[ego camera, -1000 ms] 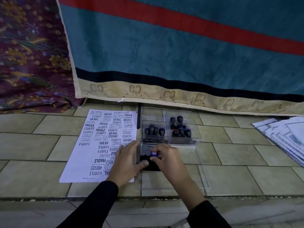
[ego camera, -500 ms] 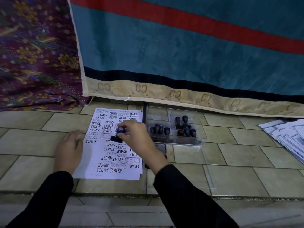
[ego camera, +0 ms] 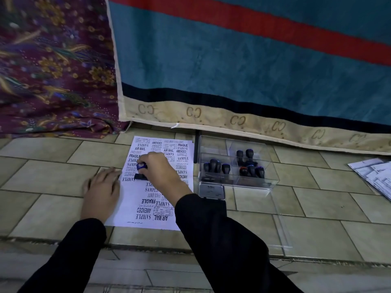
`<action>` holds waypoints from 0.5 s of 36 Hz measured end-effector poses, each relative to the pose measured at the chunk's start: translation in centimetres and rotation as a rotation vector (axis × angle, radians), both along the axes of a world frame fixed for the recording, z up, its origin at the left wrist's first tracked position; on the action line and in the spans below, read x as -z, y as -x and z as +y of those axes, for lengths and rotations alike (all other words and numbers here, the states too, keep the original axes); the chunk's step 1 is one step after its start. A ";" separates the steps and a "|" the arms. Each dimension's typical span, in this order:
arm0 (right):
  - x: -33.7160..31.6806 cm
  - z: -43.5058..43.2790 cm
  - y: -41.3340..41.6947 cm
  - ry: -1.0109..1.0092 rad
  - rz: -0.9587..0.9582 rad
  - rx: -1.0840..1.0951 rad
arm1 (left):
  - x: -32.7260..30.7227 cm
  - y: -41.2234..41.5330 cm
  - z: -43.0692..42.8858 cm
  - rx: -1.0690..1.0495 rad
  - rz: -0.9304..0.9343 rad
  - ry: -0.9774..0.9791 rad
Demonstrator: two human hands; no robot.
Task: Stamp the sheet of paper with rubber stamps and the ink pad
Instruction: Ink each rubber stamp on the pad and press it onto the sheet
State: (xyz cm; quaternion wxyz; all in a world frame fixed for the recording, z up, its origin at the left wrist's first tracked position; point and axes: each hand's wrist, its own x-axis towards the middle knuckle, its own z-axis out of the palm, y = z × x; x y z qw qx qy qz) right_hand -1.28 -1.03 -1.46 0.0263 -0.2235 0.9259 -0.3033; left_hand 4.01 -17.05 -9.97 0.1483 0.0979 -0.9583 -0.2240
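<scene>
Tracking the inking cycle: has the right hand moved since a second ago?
Yes: the right hand went left, from the ink pad onto the sheet, gripping the stamp.

Teal blanket, red stripe, beige hem, fills 12 to 2 o'clock. Maroon floral cloth at 10 o'clock, touching blanket's edge. Beige tiled floor below both. Fanned pile of printed sheets at 3 o'clock.
</scene>
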 end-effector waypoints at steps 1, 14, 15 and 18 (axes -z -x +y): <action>0.0 0.0 0.1 -0.009 -0.001 -0.005 | 0.0 0.0 0.0 -0.001 0.002 -0.003; 0.1 -0.4 -0.7 -0.147 0.109 -0.044 | -0.2 -0.2 0.3 -0.010 0.001 -0.001; 0.1 -0.4 -0.6 -0.145 0.101 -0.028 | -0.2 -0.2 0.4 -0.009 -0.004 0.002; -0.3 -0.6 -0.2 -0.124 0.061 -0.007 | -0.3 -0.2 0.3 -0.004 -0.018 0.004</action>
